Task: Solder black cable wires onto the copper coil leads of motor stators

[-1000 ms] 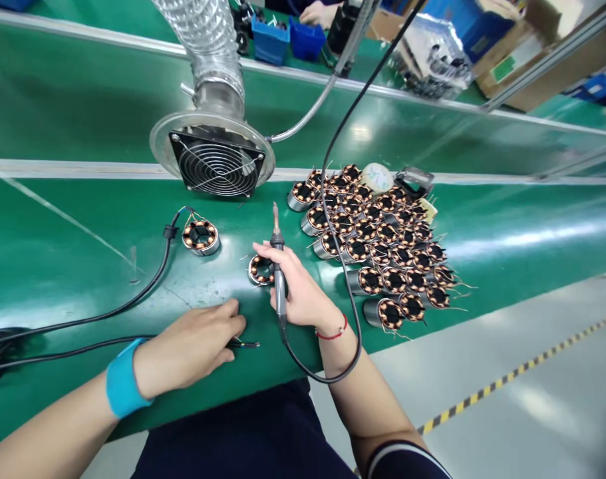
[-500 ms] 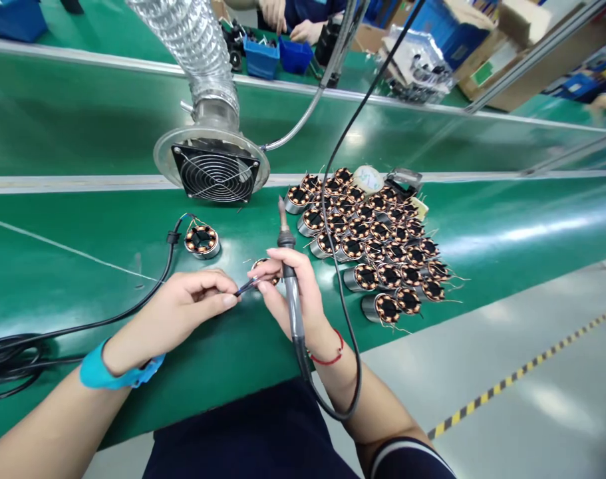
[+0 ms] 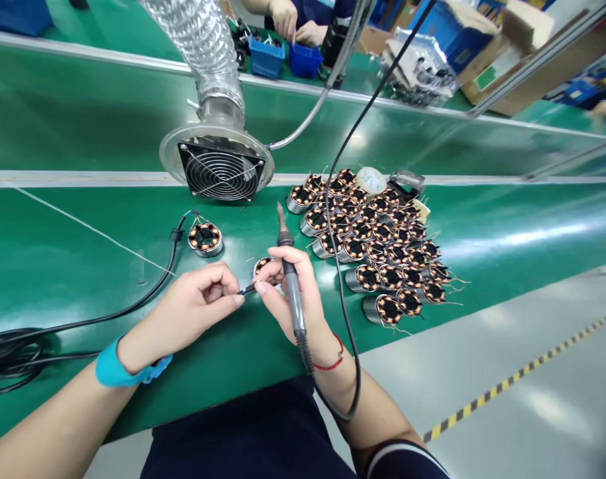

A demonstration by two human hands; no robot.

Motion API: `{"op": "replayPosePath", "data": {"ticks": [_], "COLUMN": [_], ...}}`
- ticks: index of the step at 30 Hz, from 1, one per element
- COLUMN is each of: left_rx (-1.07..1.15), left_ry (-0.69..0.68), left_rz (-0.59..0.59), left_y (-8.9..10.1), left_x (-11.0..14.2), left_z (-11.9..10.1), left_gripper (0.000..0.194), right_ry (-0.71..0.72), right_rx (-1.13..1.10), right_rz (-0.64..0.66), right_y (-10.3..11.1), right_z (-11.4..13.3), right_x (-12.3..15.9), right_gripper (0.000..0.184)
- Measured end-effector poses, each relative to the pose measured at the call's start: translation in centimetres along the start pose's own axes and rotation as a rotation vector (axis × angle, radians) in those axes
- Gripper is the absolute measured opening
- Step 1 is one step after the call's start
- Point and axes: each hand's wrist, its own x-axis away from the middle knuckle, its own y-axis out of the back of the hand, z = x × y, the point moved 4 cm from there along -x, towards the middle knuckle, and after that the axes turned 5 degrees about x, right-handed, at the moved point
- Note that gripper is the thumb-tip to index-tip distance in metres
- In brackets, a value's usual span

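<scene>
My left hand [image 3: 197,303] is closed, pinching the thin dark wires [image 3: 247,289] of a cable end between thumb and forefinger. My right hand [image 3: 312,303] is wrapped around a soldering iron [image 3: 295,299], its tip pointing up and away from me. The thumb and fingertips of that same hand meet at the far end of the wires. Partly hidden behind these fingers, a copper-wound stator [image 3: 261,266] sits on the bench. Another stator [image 3: 205,239] stands beyond my left hand, with a black cable [image 3: 173,256] running to its wires.
Many stators [image 3: 382,233] stand in rows at the right. A fume-extractor fan [image 3: 223,173] hangs at the back under a foil duct [image 3: 203,46]. The iron's cord [image 3: 336,173] crosses over the stators. Coiled cable [image 3: 13,359] lies at left. Across the partition, a co-worker's hands [image 3: 297,26] are above blue bins [image 3: 267,56].
The view has shifted slightly, and my left hand sits a little further right in it. My right fingertips have drawn closer together at the wires. The soldering iron remains in my right hand.
</scene>
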Motion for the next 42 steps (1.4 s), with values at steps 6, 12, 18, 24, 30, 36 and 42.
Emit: {"op": "replayPosePath", "data": {"ticks": [6, 12, 18, 24, 30, 36, 42], "left_rx": [-0.137, -0.102, -0.102, 0.199, 0.423, 0.197, 0.099], "left_ry": [-0.105, -0.105, -0.083, 0.011, 0.027, 0.038, -0.015], "left_rz": [-0.078, -0.082, -0.020, 0.026, -0.024, -0.052, 0.024], "left_y": [-0.2, 0.1, 0.0, 0.1, -0.2, -0.6, -0.5], "left_x": [-0.2, -0.3, -0.3, -0.5, -0.5, -0.3, -0.2], "left_z": [-0.2, 0.0, 0.0, 0.1, 0.2, -0.5, -1.1], "left_gripper": [0.016, 0.017, 0.016, 0.016, 0.015, 0.018, 0.023], "right_ry": [0.009, 0.004, -0.032, -0.119, -0.174, -0.093, 0.075], "right_rx": [0.142, 0.035, -0.042, -0.126, -0.180, -0.071, 0.062], "right_rz": [0.039, -0.004, -0.040, 0.009, 0.039, 0.000, -0.023], "right_y": [-0.4, -0.3, 0.1, -0.2, -0.7, -1.0, -1.0], "right_z": [-0.8, -0.8, -1.2, -1.3, -1.6, -1.3, 0.1], "right_x": [0.2, 0.3, 0.2, 0.0, 0.4, 0.6, 0.5], "right_gripper": [0.046, 0.050, 0.042, 0.037, 0.047, 0.047, 0.040]}}
